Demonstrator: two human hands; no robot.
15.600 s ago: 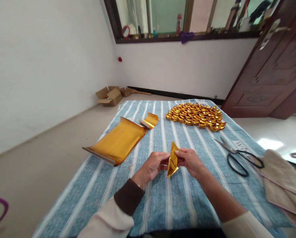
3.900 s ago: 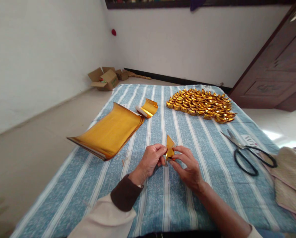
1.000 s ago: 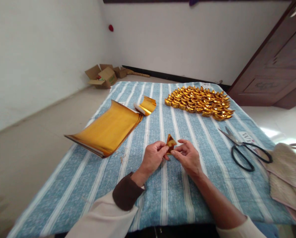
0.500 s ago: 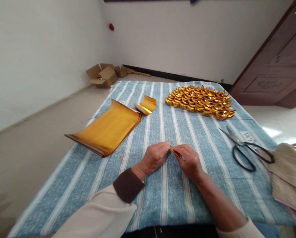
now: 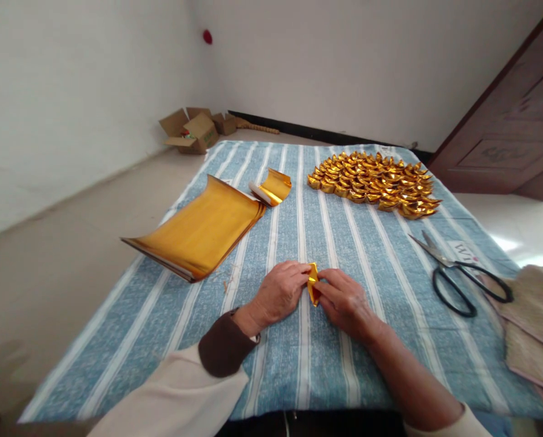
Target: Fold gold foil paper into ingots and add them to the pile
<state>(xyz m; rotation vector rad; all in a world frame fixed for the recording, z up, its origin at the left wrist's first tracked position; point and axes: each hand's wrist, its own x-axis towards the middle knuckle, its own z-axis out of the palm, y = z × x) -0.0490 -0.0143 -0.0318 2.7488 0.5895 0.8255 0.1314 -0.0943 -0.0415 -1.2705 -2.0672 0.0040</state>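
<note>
Between my two hands stands a small folded piece of gold foil paper [image 5: 313, 292], pointed at its near end. My left hand [image 5: 284, 290] pinches its left side with thumb and fingers together. From the right, my right hand [image 5: 344, 298] grips the same piece, fingertips pressed to its middle. The fingers cover part of the folds. Ahead and to the left lies a stack of large gold paper sheets [image 5: 198, 227], with a smaller curled gold stack [image 5: 276, 187] at its far corner. Many finished gold paper ingots [image 5: 375, 182] sit packed together at the far right.
Black-handled scissors [image 5: 453, 273] lie partly spread on the striped tablecloth [image 5: 271, 340], right of my hands. A beige cloth [image 5: 535, 321] rests at the right edge. Beyond the table are an opened cardboard box [image 5: 198, 133] on the floor and a brown door [image 5: 503, 121].
The folded gold paper has turned from slanting to nearly upright in my view and shows more of its face. My right fingertips have shifted onto its middle. The camera view has moved slightly.
</note>
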